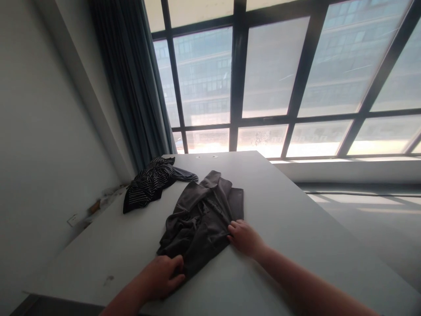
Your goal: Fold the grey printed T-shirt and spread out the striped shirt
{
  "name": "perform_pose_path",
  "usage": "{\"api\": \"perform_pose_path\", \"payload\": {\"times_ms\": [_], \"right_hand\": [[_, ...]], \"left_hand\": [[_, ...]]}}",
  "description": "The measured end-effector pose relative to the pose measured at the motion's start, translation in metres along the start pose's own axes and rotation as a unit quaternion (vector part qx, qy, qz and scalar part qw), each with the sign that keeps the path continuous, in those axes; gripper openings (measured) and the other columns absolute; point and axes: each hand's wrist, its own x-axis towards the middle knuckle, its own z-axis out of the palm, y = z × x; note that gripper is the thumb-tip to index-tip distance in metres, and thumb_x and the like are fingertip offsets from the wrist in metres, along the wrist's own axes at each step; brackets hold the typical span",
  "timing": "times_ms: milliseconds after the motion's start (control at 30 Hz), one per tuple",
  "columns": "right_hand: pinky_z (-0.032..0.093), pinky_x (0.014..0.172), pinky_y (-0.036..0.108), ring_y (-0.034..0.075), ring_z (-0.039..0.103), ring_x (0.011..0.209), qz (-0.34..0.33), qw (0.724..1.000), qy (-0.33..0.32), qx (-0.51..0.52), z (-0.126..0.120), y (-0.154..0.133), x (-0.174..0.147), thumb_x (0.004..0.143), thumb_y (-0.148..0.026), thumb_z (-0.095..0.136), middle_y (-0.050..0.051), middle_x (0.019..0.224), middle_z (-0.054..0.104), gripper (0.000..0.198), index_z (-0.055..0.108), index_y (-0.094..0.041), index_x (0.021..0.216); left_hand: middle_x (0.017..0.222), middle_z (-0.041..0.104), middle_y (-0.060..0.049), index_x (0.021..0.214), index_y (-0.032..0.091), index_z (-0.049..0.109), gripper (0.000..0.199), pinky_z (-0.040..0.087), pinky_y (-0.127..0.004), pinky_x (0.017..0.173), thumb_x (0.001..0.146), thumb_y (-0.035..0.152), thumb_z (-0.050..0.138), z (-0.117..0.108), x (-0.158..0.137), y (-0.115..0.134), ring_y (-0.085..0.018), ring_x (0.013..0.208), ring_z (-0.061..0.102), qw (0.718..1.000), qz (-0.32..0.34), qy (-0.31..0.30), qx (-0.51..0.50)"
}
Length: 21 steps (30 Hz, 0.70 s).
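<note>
A crumpled dark grey garment (202,217) lies on a white table (289,219). My left hand (161,276) rests on the garment's near left edge, its fingers curled over the cloth. My right hand (244,237) presses on the garment's right edge, fingertips on the fabric. Whether either hand pinches the cloth is hard to tell. Both forearms reach in from the bottom of the picture.
A black garment with thin white stripes (151,184) lies bunched at the table's far left corner. A dark curtain (131,83) hangs at the left of a large window (272,74). A wall socket (72,219) sits low on the left wall.
</note>
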Motion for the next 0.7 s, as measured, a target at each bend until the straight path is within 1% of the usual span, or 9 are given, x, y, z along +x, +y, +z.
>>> {"api": "perform_pose_path", "payload": {"times_ms": [100,200,267,300,367,433,533,600,700], "right_hand": [[0.051,0.095,0.032,0.022,0.067,0.103,-0.038,0.996,-0.082,-0.016,-0.003,-0.034,-0.035,0.102,-0.032,0.046,0.011,0.106,0.07,0.032,0.072,-0.015,0.108],[0.049,0.081,0.024,0.016,0.068,0.088,-0.218,0.959,-0.175,0.056,-0.015,-0.058,-0.056,0.097,-0.04,0.06,0.005,0.094,0.071,0.027,0.074,-0.018,0.101],[0.05,0.082,0.02,0.012,0.067,0.091,-0.307,0.922,-0.172,0.159,-0.027,-0.054,-0.053,0.096,-0.04,0.063,0.002,0.098,0.072,0.024,0.075,-0.022,0.104],[0.051,0.089,0.019,0.011,0.067,0.098,-0.311,0.918,-0.14,0.202,-0.032,-0.045,-0.045,0.097,-0.04,0.062,0.002,0.105,0.072,0.024,0.075,-0.023,0.108],[0.049,0.112,0.026,0.015,0.062,0.124,-0.228,0.947,-0.033,0.225,-0.036,-0.016,-0.025,0.099,-0.037,0.058,0.005,0.13,0.067,0.03,0.075,-0.023,0.12],[0.035,0.131,0.042,0.025,0.041,0.152,-0.101,0.98,0.029,0.17,-0.031,0.023,-0.003,0.099,-0.036,0.057,0.008,0.157,0.049,0.044,0.067,-0.025,0.141],[0.02,0.135,0.06,0.035,0.021,0.163,0.043,0.994,-0.018,0.098,-0.011,0.077,0.018,0.098,-0.048,0.059,0.006,0.171,0.025,0.065,0.049,-0.032,0.16],[0.017,0.136,0.059,0.033,0.018,0.164,0.073,0.992,-0.054,0.09,0.001,0.103,0.02,0.098,-0.059,0.055,0.002,0.173,0.02,0.07,0.042,-0.037,0.163],[0.017,0.138,0.054,0.03,0.017,0.165,0.114,0.987,-0.071,0.092,0.009,0.131,0.013,0.098,-0.064,0.05,-0.003,0.173,0.016,0.073,0.037,-0.038,0.165]], "left_hand": [[0.108,0.073,-0.009,0.116,0.024,0.066,0.033,0.049,-0.037,0.089,0.093,0.045,0.055,-0.017,0.001,-0.045,-0.03,0.106,0.069,0.997,-0.064,0.011,0.04],[0.12,0.071,-0.012,0.131,0.022,0.063,0.048,0.049,-0.042,0.099,0.092,0.049,0.059,-0.022,0.014,-0.076,-0.032,0.115,0.067,0.989,-0.105,0.079,0.067],[0.14,0.063,-0.012,0.144,0.025,0.057,0.057,0.046,-0.044,0.109,0.093,0.049,0.059,-0.016,0.034,-0.085,-0.031,0.128,0.06,0.977,-0.115,0.163,0.067],[0.148,0.057,-0.012,0.148,0.026,0.054,0.059,0.045,-0.044,0.113,0.094,0.048,0.057,-0.011,0.048,-0.086,-0.03,0.134,0.056,0.971,-0.117,0.199,0.059],[0.156,0.05,-0.012,0.154,0.027,0.05,0.059,0.042,-0.046,0.118,0.099,0.046,0.051,0.001,0.081,-0.086,-0.03,0.142,0.049,0.965,-0.114,0.232,0.035],[0.154,0.051,-0.013,0.147,0.024,0.058,0.052,0.038,-0.048,0.123,0.1,0.044,0.048,0.009,0.118,-0.083,-0.032,0.147,0.045,0.968,-0.086,0.235,0.022],[0.147,0.057,-0.011,0.137,0.024,0.065,0.044,0.038,-0.048,0.124,0.099,0.04,0.05,0.004,0.177,-0.081,-0.031,0.142,0.049,0.966,-0.006,0.259,-0.022],[0.14,0.059,-0.011,0.13,0.022,0.067,0.039,0.041,-0.047,0.122,0.096,0.036,0.053,-0.008,0.217,-0.078,-0.029,0.135,0.054,0.957,0.052,0.274,-0.074],[0.151,0.05,-0.012,0.131,0.019,0.063,0.042,0.036,-0.044,0.128,0.091,0.03,0.056,-0.03,0.282,-0.063,-0.026,0.146,0.045,0.92,0.147,0.32,-0.172]]}}
